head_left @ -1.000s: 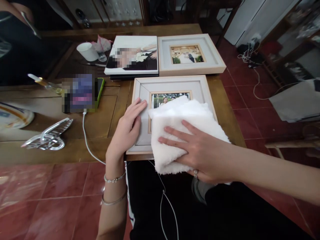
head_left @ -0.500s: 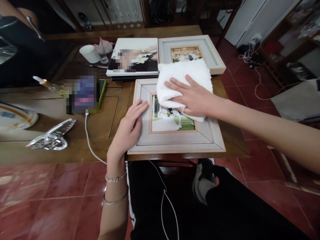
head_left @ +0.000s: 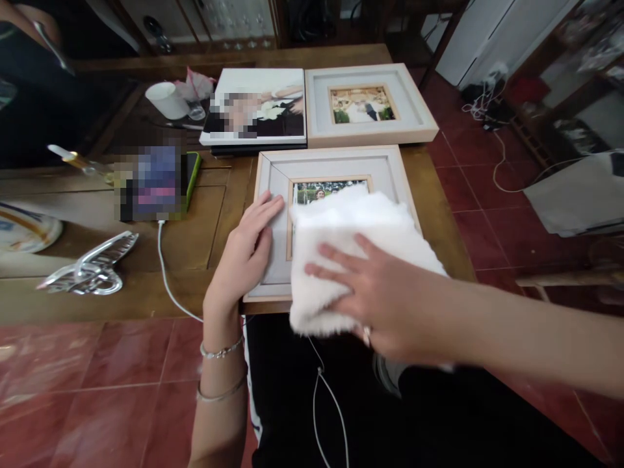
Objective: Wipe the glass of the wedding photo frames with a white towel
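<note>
A pale wooden picture frame lies flat at the near edge of the wooden table. My left hand rests flat on its left border, fingers stretched out. My right hand presses a white fluffy cloth down on the lower part of the frame, fingers spread on top of the cloth. The cloth covers most of the photo; only the photo's top strip shows.
Behind lie a second pale frame and a white photo album. To the left are a phone on a white cable, a silver hair clip, a plate, a white cup. Red tiled floor surrounds the table.
My right hand has swept the cloth from the frame's far top edge back down to its near edge. My left hand has stayed put on the left border.
</note>
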{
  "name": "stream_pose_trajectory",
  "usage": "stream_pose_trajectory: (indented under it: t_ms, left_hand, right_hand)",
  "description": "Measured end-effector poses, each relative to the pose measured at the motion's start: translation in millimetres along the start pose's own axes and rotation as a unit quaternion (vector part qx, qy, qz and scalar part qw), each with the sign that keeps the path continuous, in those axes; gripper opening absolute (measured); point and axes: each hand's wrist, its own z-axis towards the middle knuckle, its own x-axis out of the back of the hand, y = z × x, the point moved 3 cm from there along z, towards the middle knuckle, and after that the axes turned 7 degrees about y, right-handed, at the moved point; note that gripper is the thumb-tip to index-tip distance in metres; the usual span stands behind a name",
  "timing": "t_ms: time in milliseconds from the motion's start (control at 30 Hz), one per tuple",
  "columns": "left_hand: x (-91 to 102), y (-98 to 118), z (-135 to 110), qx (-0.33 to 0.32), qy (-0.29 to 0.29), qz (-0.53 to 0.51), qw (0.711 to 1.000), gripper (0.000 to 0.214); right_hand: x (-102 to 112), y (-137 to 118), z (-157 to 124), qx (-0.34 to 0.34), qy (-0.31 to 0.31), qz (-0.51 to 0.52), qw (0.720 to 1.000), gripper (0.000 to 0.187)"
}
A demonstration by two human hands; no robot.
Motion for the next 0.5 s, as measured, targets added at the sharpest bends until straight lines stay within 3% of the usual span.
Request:
stream_pose_trajectory:
  t_ms: [100, 200, 333, 500]
  left_hand:
    - [0.3, -0.4, -0.1, -0.007, -0.001, -0.003, 1.0, 0.05]
    - [0.8, 0.0, 0.1, -0.008, -0.001, -0.006, 1.0, 0.05]
    - [1.0, 0.0, 0.3, -0.003, -0.005, -0.009, 1.0, 0.05]
    - [0.3, -2.1, 0.1, -0.01, -0.003, -0.012, 1.0, 0.05]
  right_hand:
    - [-3.5, -27.3, -15.2, 0.039, 0.071, 0.014, 0.997, 0.044]
    - [-12.8, -26.9, -15.8, 0.046, 0.121, -0.011, 0.992, 0.04]
    - [-19.7, 5.8, -0.1, 0.025, 0.103, -0.02, 0.994, 0.048]
    - [-12.2, 66.8, 24.7, -0.025, 0.113, -0.062, 0.991, 0.056]
